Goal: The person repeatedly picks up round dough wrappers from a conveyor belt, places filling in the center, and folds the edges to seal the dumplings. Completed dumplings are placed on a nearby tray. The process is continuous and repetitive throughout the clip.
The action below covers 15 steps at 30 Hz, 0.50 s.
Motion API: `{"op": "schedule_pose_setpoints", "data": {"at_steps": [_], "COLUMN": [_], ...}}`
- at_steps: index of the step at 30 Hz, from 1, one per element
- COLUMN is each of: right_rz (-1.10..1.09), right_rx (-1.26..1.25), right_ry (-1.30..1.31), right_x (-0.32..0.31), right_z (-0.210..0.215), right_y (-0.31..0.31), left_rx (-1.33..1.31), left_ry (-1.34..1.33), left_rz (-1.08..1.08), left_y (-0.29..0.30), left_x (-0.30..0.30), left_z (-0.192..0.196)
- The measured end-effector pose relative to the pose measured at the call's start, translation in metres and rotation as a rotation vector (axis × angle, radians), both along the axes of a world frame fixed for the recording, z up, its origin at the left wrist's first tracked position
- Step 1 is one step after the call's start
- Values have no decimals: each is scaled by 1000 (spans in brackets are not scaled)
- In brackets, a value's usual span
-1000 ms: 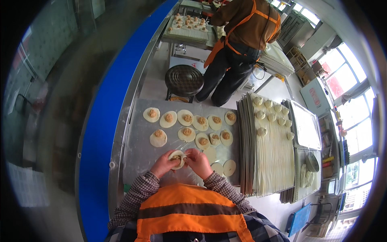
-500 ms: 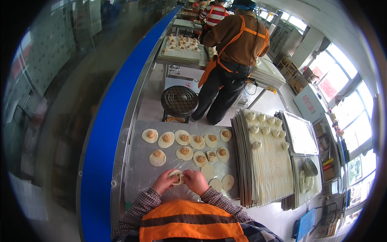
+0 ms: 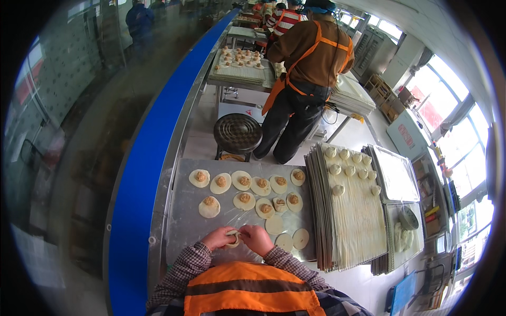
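Observation:
Between my two hands, above the near edge of the metal table (image 3: 184, 226), is a partly folded bun (image 3: 232, 239). My left hand (image 3: 216, 238) cups it from the left, fingers curled round it. Pinching its rim from the other side is my right hand (image 3: 255, 240). Beyond my hands lie several flat dough rounds topped with filling, such as the dough round with filling (image 3: 210, 207). To the right of my right hand are plain dough wrappers (image 3: 284, 242), one with a small dark spot.
On the right stands a stack of trays (image 3: 353, 226) with several shaped buns (image 3: 338, 189) on top. Behind it are a wire tray (image 3: 394, 174) and a metal bowl (image 3: 408, 217). A blue conveyor belt (image 3: 138, 184) runs along the left. Past the table are a black stool (image 3: 237, 132) and a co-worker (image 3: 311, 68).
My fingers have shifted slightly round the bun, and its opening is turned and more covered. The whole view has moved a little; the things on the table lie as before.

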State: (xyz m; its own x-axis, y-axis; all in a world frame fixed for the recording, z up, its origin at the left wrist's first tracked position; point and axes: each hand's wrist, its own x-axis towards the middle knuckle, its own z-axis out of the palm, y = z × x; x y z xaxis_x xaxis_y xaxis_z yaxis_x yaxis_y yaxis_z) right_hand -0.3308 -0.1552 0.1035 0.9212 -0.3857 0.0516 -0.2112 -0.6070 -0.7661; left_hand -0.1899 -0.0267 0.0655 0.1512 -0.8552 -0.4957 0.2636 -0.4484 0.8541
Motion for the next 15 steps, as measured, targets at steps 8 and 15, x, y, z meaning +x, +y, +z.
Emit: {"op": "schedule_pose_setpoints", "data": {"at_steps": [8,15], "right_rz": [-86,-32], "right_rx": [432,267], "right_ry": [24,0], "right_x": [0,-4], "right_z": [-4,-7], "right_y": [0,1], "left_rx": [-21,126], "left_ry": [-27,-87], "left_rz": [239,-6], "left_y": [3,0], "left_x": [-14,-4], "left_z": [0,-7]}}
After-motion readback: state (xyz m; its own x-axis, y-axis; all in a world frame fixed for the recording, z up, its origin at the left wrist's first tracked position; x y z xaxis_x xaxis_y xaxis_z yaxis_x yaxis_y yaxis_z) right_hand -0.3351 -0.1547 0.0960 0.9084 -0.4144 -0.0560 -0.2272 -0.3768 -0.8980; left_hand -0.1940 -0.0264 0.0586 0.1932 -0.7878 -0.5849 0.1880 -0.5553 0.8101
